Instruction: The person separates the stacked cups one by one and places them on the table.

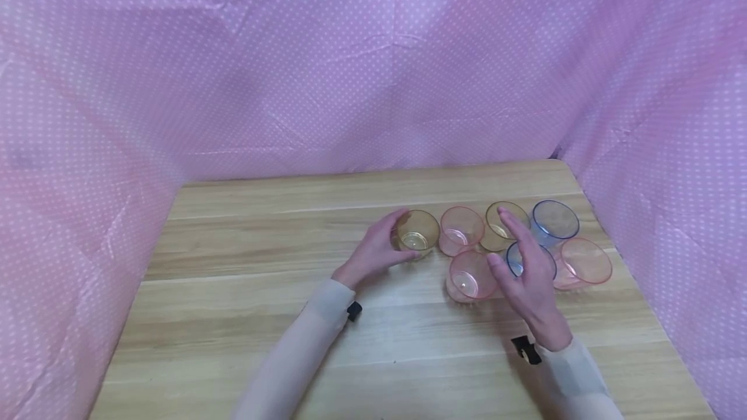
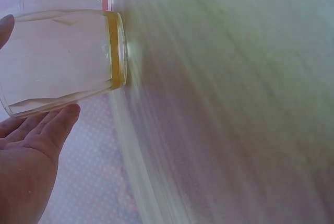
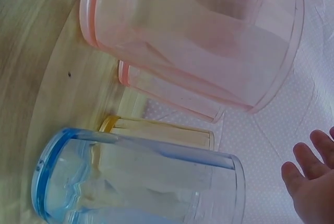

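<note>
My left hand (image 1: 376,245) is around a clear yellow-tinted cup (image 1: 417,232) at the left end of the group, thumb on the near side and fingers on the far side. In the left wrist view that yellow cup (image 2: 62,62) stands upright on the table, its thick yellow base against the wood. Above the front cups hovers my right hand (image 1: 531,284), fingers spread and holding nothing. It partly hides a blue cup (image 1: 515,259). Left of it stands a pink cup (image 1: 467,277); the right wrist view shows a pink cup (image 3: 193,36) and a blue cup (image 3: 151,177) close by.
Behind are another pink cup (image 1: 461,229), a second yellow cup (image 1: 496,235) and a blue cup (image 1: 556,220). One more pink cup (image 1: 586,261) stands at the right, near the table's right edge. Pink dotted cloth (image 1: 373,83) surrounds the wooden table (image 1: 245,264).
</note>
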Demonstrator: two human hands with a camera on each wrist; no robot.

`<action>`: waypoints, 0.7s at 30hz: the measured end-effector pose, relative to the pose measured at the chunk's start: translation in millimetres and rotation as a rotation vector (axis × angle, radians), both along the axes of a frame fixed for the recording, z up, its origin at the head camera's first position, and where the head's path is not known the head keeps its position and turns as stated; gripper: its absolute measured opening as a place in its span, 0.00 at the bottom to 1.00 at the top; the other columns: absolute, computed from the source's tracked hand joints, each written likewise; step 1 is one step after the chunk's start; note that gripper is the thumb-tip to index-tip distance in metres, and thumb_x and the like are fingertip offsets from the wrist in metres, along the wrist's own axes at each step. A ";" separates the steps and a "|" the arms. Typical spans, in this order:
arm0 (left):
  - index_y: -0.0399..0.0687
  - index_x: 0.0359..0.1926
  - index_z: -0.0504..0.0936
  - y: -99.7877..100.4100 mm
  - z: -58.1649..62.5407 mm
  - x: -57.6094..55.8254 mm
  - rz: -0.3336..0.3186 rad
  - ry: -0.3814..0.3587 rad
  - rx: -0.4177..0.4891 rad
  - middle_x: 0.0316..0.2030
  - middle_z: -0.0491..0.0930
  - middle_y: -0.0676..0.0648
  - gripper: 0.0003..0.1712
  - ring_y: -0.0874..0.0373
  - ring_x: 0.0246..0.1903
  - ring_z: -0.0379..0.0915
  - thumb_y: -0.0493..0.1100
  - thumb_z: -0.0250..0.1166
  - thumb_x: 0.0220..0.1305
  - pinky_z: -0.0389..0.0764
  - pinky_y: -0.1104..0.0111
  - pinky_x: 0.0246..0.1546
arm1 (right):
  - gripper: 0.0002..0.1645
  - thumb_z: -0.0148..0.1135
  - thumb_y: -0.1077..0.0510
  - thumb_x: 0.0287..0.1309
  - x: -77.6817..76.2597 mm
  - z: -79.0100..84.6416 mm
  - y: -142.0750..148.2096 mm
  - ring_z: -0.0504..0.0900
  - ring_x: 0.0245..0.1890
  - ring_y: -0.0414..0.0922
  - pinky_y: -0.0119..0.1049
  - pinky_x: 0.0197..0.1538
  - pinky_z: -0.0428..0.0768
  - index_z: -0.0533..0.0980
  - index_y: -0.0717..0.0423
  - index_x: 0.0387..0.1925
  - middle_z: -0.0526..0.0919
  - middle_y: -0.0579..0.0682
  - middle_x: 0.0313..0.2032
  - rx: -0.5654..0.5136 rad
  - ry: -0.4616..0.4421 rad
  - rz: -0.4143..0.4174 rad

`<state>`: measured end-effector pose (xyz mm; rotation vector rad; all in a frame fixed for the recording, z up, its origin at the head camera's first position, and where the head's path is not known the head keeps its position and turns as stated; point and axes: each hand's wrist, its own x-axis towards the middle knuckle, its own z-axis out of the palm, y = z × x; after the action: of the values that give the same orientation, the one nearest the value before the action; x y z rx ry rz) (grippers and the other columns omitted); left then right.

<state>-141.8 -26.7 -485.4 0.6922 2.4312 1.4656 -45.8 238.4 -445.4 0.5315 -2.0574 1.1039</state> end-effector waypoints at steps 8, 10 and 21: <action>0.39 0.77 0.61 -1.4 -2.3 -0.5 0.020 0.012 -0.039 0.70 0.72 0.39 0.57 0.46 0.69 0.68 0.45 0.83 0.53 0.67 0.57 0.74 | 0.38 0.62 0.51 0.65 0.8 -3.1 0.1 0.69 0.72 0.42 0.33 0.76 0.64 0.70 0.78 0.65 0.75 0.73 0.64 -0.001 -0.033 0.010; 0.39 0.78 0.61 -2.1 -2.1 -1.2 0.019 0.013 -0.046 0.70 0.72 0.39 0.57 0.46 0.70 0.67 0.46 0.83 0.53 0.66 0.56 0.75 | 0.38 0.62 0.51 0.64 -0.1 -4.0 1.3 0.70 0.72 0.43 0.34 0.76 0.65 0.70 0.75 0.66 0.75 0.71 0.65 0.004 -0.038 0.005; 0.46 0.83 0.50 -13.9 1.4 7.7 0.008 0.036 -0.134 0.80 0.54 0.43 0.63 0.46 0.78 0.51 0.60 0.76 0.59 0.56 0.51 0.78 | 0.39 0.63 0.53 0.59 -3.8 0.5 8.9 0.69 0.72 0.43 0.33 0.76 0.64 0.71 0.71 0.68 0.75 0.66 0.67 0.046 -0.070 -0.020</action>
<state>-134.0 -40.6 -484.0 0.6856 2.5340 1.2894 -49.7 247.3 -445.0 0.4996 -2.1489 1.0796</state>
